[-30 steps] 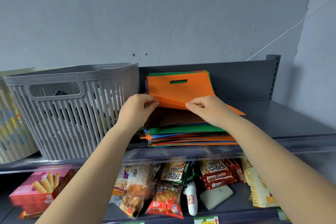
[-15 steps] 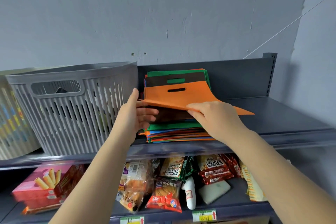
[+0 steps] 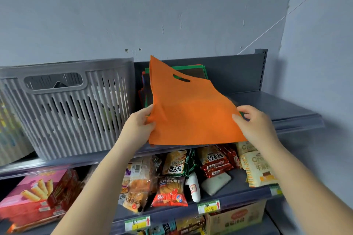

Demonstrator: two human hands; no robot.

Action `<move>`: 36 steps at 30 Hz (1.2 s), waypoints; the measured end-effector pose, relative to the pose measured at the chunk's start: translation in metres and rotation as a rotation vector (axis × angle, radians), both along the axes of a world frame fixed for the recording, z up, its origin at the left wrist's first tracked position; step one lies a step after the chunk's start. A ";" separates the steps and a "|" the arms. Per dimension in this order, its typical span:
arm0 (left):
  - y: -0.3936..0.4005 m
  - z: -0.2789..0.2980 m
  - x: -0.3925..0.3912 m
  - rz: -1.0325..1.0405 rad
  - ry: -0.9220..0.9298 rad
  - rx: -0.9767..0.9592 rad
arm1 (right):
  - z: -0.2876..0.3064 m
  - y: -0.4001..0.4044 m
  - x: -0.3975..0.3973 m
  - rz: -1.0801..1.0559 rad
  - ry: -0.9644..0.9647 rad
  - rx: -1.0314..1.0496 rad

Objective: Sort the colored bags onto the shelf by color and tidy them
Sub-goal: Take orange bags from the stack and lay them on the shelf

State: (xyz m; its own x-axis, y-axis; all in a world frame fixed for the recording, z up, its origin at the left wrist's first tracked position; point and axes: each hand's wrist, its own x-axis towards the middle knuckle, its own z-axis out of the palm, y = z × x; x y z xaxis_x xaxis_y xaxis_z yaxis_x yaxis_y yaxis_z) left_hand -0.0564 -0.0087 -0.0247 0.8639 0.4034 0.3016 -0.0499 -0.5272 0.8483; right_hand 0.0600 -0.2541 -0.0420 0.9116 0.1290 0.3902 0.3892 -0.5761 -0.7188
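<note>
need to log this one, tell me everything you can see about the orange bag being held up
The orange bag is a flat bag that looks like non-woven fabric, with an oval die-cut handle slot near its top edge. It is lifted and tilted, top corner pointing up-left, in front of the stack of mixed-colour bags on the grey shelf. The left hand pinches its left edge and the right hand grips its right edge. It sags slightly between them.

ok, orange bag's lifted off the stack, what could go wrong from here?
1. Both hands, left hand and right hand, pinch only the edges of the orange bag; the limp fabric could slip or fold.
2. The stack behind is uneven and mixed in color; dragging the bag may shift it toward the gray basket.
</note>
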 end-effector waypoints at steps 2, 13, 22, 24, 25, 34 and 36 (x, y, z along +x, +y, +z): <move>0.005 -0.003 -0.004 -0.046 -0.044 -0.036 | -0.009 -0.004 0.001 -0.031 0.209 0.159; -0.008 -0.047 -0.024 -0.457 -0.134 -0.306 | -0.046 -0.045 -0.085 -0.064 0.397 0.727; -0.112 -0.120 -0.021 -0.748 0.010 -0.375 | -0.086 -0.143 -0.202 -0.472 0.234 0.663; -0.144 -0.132 -0.025 -0.784 0.009 -0.314 | -0.096 -0.167 -0.228 -0.556 0.210 0.657; -0.160 -0.135 -0.028 -0.777 0.005 -0.277 | -0.100 -0.178 -0.240 -0.597 0.199 0.650; -0.303 -0.161 -0.081 -0.879 0.109 -0.171 | -0.129 -0.291 -0.362 -0.884 0.148 0.612; -0.338 -0.163 -0.103 -0.898 0.104 -0.176 | -0.133 -0.315 -0.393 -0.936 0.122 0.637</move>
